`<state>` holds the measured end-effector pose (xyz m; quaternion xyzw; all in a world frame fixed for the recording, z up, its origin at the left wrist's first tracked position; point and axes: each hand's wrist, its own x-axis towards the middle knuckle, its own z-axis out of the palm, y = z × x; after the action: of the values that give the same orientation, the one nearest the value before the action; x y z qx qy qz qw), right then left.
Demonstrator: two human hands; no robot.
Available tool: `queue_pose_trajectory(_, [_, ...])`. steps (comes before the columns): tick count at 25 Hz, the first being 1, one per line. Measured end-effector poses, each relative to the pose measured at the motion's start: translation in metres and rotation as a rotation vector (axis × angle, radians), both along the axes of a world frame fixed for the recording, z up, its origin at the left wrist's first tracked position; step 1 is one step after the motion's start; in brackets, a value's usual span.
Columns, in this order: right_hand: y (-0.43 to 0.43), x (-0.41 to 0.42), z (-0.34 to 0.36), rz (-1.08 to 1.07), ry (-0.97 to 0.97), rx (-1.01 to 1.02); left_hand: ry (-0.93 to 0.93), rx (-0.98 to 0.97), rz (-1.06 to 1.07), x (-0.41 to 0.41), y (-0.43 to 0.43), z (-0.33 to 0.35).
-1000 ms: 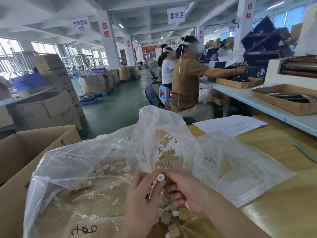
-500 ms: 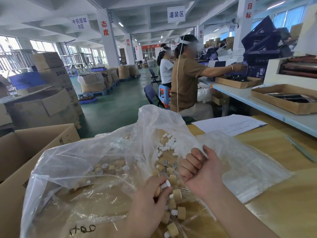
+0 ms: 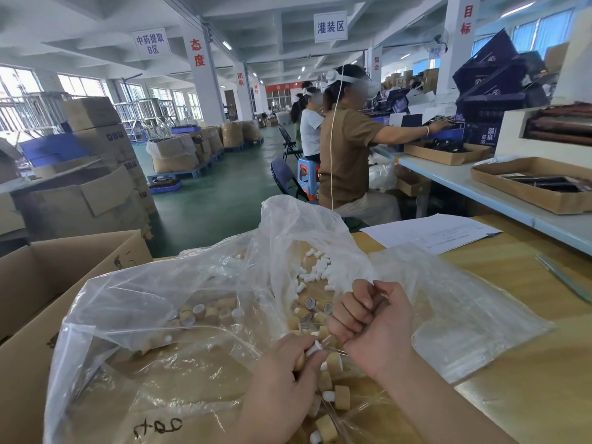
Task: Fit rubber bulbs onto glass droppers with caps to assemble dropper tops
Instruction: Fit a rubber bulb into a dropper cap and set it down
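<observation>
Hanging sign (image 3: 330,27), 12 o'clock: 灌装区. Second sign (image 3: 150,43), 11 o'clock: 中药提取B区. Left pillar (image 3: 197,52): 态度. Right pillar (image 3: 466,20), 1 o'clock: 目标. Dark box (image 3: 487,136): 温泉.

Pale wooden tabletop (image 3: 528,363) fills right and lower frame. Clear plastic bag (image 3: 153,302) spread across centre and lower left. White paper sheet (image 3: 429,233) upper right. Thin greenish strip (image 3: 563,277) near right edge, apart from bag.

Left hand (image 3: 285,376) pinches a dropper top (image 3: 313,349), right hand (image 3: 374,318) curled in a fist just beyond it.
</observation>
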<state>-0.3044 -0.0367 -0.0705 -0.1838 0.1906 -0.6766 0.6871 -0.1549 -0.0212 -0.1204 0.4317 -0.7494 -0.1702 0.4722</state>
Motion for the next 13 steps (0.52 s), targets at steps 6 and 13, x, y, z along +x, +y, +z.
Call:
queue_pose_trajectory(6, [0.005,0.007,0.002,-0.052,0.093,-0.093,-0.015,0.008,0.027,0.001,-0.001,-0.001])
queue_pose_trajectory(13, [0.005,0.012,0.000,-0.091,0.056,-0.030,-0.050,-0.049,0.068,0.000,-0.001,0.000])
